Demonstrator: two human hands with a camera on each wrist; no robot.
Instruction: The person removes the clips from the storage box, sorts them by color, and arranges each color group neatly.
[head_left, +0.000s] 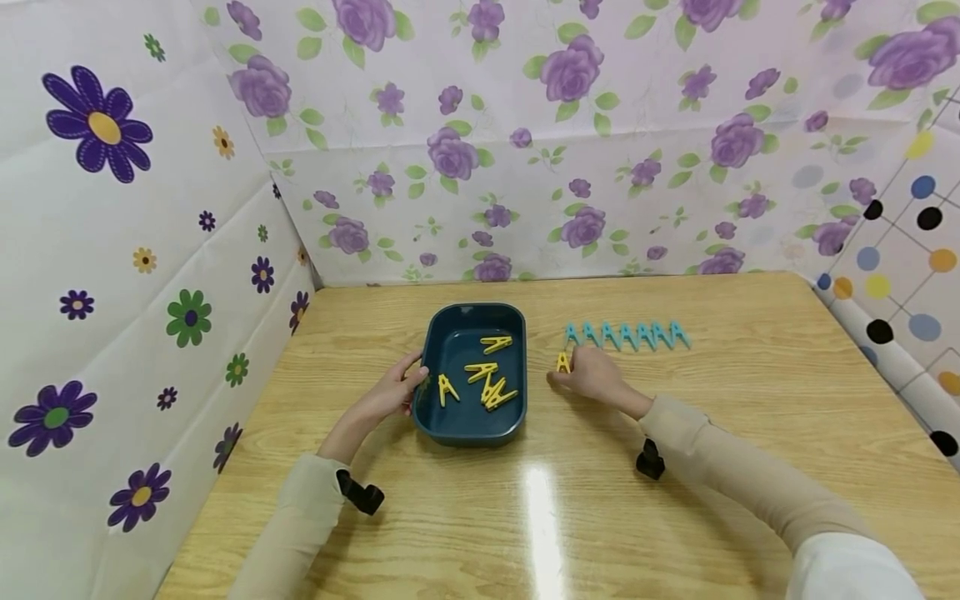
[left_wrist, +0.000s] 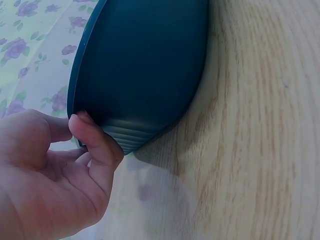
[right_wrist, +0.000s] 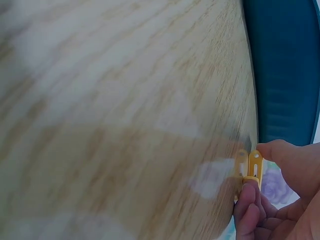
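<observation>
My left hand (head_left: 386, 394) grips the left rim of a dark blue plastic basin (head_left: 463, 421), fingers bent over its edge in the left wrist view. Several yellow clothespins (head_left: 481, 371) lie loose on the basin's floor. To the right of the basin, my right hand (head_left: 597, 379) pinches one yellow clothespin (head_left: 562, 362) down at the tabletop. In the right wrist view this clothespin (right_wrist: 256, 164) stands between thumb and fingers, its handle ends showing. Just beyond that hand, a row of several light blue clothespins (head_left: 627, 337) lies side by side, the leftmost right above the yellow one.
The wooden table (head_left: 420, 525) carries all of these things. Flower-patterned cloth (head_left: 510, 192) hangs behind its far edge, and another printed cloth (head_left: 187, 367) stands along the left side. A dotted cloth (head_left: 900, 275) borders the right side.
</observation>
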